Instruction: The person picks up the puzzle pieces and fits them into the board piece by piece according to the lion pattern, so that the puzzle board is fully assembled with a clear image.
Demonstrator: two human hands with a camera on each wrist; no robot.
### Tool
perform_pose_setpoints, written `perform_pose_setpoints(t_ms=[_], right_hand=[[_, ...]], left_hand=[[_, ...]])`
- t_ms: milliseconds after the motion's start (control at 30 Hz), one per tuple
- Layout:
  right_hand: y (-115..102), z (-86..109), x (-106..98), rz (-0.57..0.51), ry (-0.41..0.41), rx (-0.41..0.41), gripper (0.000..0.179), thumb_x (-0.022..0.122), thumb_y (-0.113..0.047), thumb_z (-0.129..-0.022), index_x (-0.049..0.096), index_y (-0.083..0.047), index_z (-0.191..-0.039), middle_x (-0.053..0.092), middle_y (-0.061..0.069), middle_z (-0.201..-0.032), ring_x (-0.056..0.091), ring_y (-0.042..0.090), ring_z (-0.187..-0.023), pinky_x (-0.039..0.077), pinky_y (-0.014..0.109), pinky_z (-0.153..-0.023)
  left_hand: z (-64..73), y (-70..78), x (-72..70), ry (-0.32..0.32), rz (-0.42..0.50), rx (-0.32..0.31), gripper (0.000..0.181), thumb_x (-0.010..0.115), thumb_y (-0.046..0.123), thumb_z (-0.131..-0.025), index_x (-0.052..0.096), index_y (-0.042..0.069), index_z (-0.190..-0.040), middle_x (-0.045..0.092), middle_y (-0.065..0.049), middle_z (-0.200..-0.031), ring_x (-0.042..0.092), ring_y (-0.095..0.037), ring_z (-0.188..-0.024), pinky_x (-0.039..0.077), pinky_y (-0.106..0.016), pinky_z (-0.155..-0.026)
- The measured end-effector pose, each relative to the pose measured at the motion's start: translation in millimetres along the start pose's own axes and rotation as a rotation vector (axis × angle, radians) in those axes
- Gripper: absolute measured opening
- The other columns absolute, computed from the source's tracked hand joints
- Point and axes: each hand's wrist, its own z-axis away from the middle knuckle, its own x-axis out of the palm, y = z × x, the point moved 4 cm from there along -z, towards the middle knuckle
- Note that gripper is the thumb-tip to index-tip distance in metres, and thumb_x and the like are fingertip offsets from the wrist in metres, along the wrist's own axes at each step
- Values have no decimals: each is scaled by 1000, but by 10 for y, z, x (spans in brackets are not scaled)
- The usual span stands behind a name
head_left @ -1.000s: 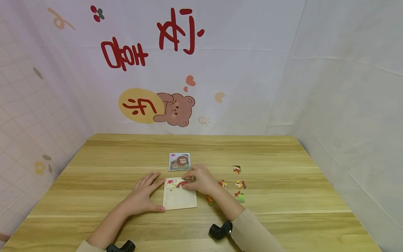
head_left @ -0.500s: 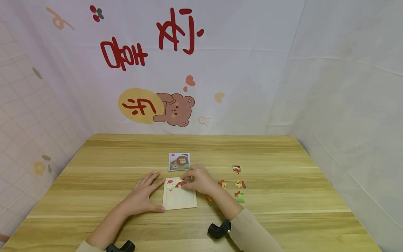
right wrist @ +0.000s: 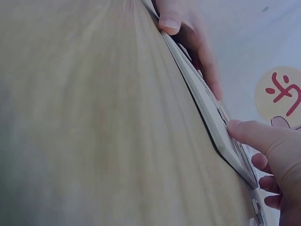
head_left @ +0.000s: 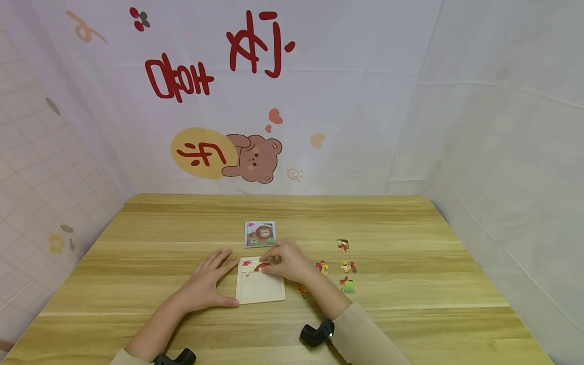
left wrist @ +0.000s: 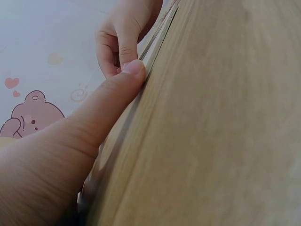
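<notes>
A pale square puzzle tray (head_left: 260, 290) lies flat on the table, with a pink-marked puzzle piece (head_left: 248, 263) in its upper left corner. Beside that piece is a puzzle piece with a red-brown arc (head_left: 261, 267), pinched between thumb and fingers of my right hand (head_left: 289, 261); the hand hides the tray's upper right corner. My left hand (head_left: 205, 284) is spread along the tray's left side, thumb at the lower left corner and fingers reaching past the upper left. In the right wrist view, the right thumb (right wrist: 244, 132) rests over the tray's edge.
Behind the tray lies a picture card of lions (head_left: 260, 234). To the right are loose puzzle pieces: a dark-and-white one (head_left: 343, 245), a yellow-and-red one (head_left: 348, 266), a green one (head_left: 348, 285), and others partly behind the right forearm. A printed cloth (head_left: 347, 101) hangs behind the table.
The red-brown piece has shifted slightly left, closer to the pink-marked piece, with my right hand moving along. My left hand has stayed in place.
</notes>
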Motion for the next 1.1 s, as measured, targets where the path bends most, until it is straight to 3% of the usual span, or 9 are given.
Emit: perform_pose_setpoints(t_ms=[267,567,1100], right_hand=[[-11,-26,-8,-28,-9,84,15,82,-31,-76,78,-26,-90,58,-14,-79,47,7,-77,37,27,-73],[-62,-54,-4,27,-12,124,16,83,-28,-73,76,-25,-87,54,-14,-74,46,7,-74,36,26,-70],[-123,-57,86,-36,28,76,17,81,-34,-77,76,-26,-91,51,-9,-72,42,9,-68,35,24,-62]], left_hand=[[-2,15,-13,1,5,2,105,70,74,-65,44,11,-145,26,-16,-153,14,-42,-140,13,-68,-103],[-2,5,2,-1,-2,0,105,68,76,-64,44,13,-145,26,-15,-154,14,-41,-141,12,-67,-104],[7,19,-18,-9,3,-5,106,67,76,-64,43,12,-146,25,-15,-154,13,-41,-141,12,-67,-104]])
